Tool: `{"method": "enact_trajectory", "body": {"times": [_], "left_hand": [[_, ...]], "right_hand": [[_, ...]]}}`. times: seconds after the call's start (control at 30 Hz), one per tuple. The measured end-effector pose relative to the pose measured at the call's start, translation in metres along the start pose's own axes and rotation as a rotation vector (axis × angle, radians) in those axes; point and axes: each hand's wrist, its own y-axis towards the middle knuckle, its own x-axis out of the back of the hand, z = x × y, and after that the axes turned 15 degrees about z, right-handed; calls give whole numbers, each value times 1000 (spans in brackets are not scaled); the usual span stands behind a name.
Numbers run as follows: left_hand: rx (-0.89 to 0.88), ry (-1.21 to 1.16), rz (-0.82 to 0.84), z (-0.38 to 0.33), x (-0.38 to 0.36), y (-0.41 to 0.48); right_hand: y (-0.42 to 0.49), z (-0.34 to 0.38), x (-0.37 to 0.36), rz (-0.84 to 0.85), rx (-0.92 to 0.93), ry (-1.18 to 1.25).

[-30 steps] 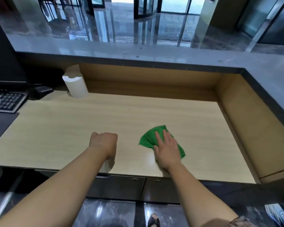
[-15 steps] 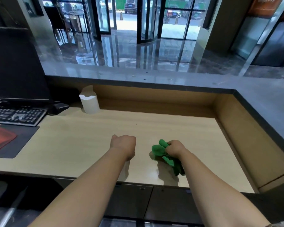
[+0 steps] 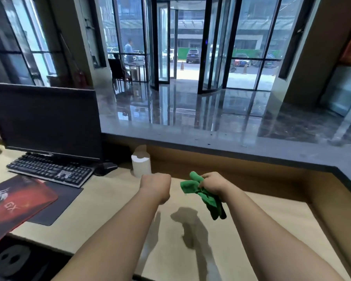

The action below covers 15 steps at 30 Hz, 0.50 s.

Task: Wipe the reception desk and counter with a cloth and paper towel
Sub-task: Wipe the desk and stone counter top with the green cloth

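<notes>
A green cloth (image 3: 206, 194) hangs bunched from my right hand (image 3: 213, 182), lifted above the light wooden desk (image 3: 251, 230). My left hand (image 3: 155, 184) is a closed fist with nothing visible in it, held over the desk just left of the cloth. A white paper towel roll (image 3: 141, 165) stands upright at the back of the desk, behind my left hand. The raised grey stone counter (image 3: 221, 142) runs along the back and turns down the right side.
A black monitor (image 3: 47, 120), a keyboard (image 3: 49, 169) and a red and black mouse pad (image 3: 16, 201) fill the left part of the desk. A brown wooden wall (image 3: 336, 216) borders the desk on the right. Beyond the counter lies a glossy lobby floor with glass doors.
My right hand went from pressing the cloth flat on the desk to gathering it and lifting it off the surface. My view tilted up toward the counter and lobby. The left fist stayed closed.
</notes>
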Motion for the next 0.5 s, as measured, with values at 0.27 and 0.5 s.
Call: {"method": "enact_trajectory", "body": {"times": [0.27, 0.5], "left_hand": [[38, -37, 0, 45, 8, 36], [16, -23, 11, 110, 9, 99]], "right_hand": [[57, 63, -5, 45, 129, 1], [120, 113, -37, -69, 233, 23]]}}
